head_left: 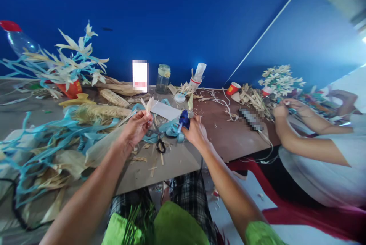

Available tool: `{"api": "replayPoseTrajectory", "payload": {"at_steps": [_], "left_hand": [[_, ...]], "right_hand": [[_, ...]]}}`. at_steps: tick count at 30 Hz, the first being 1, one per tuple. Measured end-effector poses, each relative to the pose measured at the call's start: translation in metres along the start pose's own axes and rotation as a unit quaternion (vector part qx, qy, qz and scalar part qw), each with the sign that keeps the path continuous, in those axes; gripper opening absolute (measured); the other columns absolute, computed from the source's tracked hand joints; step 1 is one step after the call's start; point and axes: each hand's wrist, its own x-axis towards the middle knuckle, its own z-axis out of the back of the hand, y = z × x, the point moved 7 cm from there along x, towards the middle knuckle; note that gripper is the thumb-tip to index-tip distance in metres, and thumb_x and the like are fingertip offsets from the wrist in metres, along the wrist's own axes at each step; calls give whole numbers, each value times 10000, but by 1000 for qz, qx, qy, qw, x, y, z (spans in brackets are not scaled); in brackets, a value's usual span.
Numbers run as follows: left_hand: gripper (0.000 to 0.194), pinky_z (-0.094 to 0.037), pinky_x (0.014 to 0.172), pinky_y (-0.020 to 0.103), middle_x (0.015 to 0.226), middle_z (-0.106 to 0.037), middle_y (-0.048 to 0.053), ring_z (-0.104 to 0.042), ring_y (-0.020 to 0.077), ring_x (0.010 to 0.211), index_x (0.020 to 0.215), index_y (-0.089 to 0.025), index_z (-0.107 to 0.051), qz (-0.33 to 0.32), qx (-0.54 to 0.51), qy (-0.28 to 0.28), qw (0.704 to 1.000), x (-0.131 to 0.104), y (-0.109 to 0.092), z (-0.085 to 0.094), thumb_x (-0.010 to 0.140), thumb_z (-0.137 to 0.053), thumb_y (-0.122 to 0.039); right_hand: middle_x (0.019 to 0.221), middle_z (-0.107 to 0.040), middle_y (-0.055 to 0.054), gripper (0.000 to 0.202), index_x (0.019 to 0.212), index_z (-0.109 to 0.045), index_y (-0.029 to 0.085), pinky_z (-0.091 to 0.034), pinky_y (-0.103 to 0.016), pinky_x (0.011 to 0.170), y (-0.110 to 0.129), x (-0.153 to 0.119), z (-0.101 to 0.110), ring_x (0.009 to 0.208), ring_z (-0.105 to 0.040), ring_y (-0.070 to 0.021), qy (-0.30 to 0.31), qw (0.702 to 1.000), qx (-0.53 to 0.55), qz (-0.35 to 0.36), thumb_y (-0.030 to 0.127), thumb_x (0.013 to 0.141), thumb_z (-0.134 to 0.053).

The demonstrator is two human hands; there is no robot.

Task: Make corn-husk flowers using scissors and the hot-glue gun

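Observation:
Between the fingertips of my left hand (pixel 138 126) is a small pale husk flower (pixel 149 106) with its petals pointing up. My right hand (pixel 196 130) is wrapped round a blue glue gun (pixel 184 119), its nozzle end turned to the left; a dark cord hangs below the hand. The flower and the glue gun are apart. Scissors (pixel 161 145) with black handles lie on the table between my hands, beside light blue ribbon (pixel 170 127). Behind them is a flat white strip (pixel 166 110).
Blue strips (pixel 97 126) and dried husks (pixel 68 161) cover the left side. A red cup (pixel 71 89) holds husk flowers. A glass jar (pixel 163 79) stands at the back, a power strip (pixel 250 119) at right. Another person's hands (pixel 283 108) work at far right.

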Motion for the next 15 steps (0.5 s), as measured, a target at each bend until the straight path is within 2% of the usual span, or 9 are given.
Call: {"api": "replayPoseTrajectory", "payload": {"at_steps": [3,6,7,9,11,12,14,15], "left_hand": [[224,-356,500,178,589,-549,-12,-490,72,552,625,-149,-562,5,34,8,999,-2,3,-6,625,-769,-234],[243,-364,520,179,588,-563,-10,-494,74,559,616,-147,-557,12,72,0,997,-3,7,-7,619,-772,-260],[250,-365,524,179,597,-570,-9,-494,74,560,618,-147,-556,15,88,-5,996,-3,8,-6,610,-776,-265],[256,-360,528,181,612,-573,-12,-483,71,555,631,-148,-562,17,129,-8,991,-2,11,-4,594,-781,-276],[251,-343,520,182,602,-555,-21,-458,67,537,636,-144,-572,16,180,-3,984,-1,11,-5,594,-773,-289],[245,-333,512,184,591,-542,-25,-448,68,530,638,-143,-579,14,205,-1,979,-1,12,-5,595,-767,-294],[226,-311,490,189,562,-520,-32,-429,76,514,630,-144,-589,13,255,-5,967,-2,11,-6,584,-761,-283],[213,-302,480,191,551,-514,-34,-422,81,509,619,-146,-592,12,282,-8,959,-3,11,-7,571,-761,-267]], "right_hand": [[1153,-482,-161,481,1105,-549,126,-433,-374,839,3,0,-9,988,-555,-265,59,998,-27,8,461,764,-595],[1239,-459,-162,530,1188,-527,156,-388,-435,910,5,0,-12,1095,-507,-296,103,994,-6,46,380,724,-655],[1258,-457,-156,527,1199,-529,174,-377,-446,921,5,1,-8,1117,-495,-302,98,994,12,52,351,720,-661],[1242,-486,-135,444,1169,-565,203,-380,-432,917,4,6,6,1112,-501,-287,48,996,67,46,308,744,-638],[1120,-565,-105,335,1101,-608,203,-422,-369,858,9,8,18,999,-558,-230,5,986,159,40,309,784,-593],[1036,-599,-84,312,1075,-617,194,-445,-327,802,17,9,20,904,-581,-192,7,974,220,47,327,796,-578],[836,-626,-28,411,1087,-599,171,-459,-255,637,41,5,9,672,-571,-128,89,929,354,58,401,747,-629],[797,-620,-9,436,1067,-600,166,-446,-235,585,53,2,5,616,-552,-111,108,905,408,54,416,715,-658]]}}
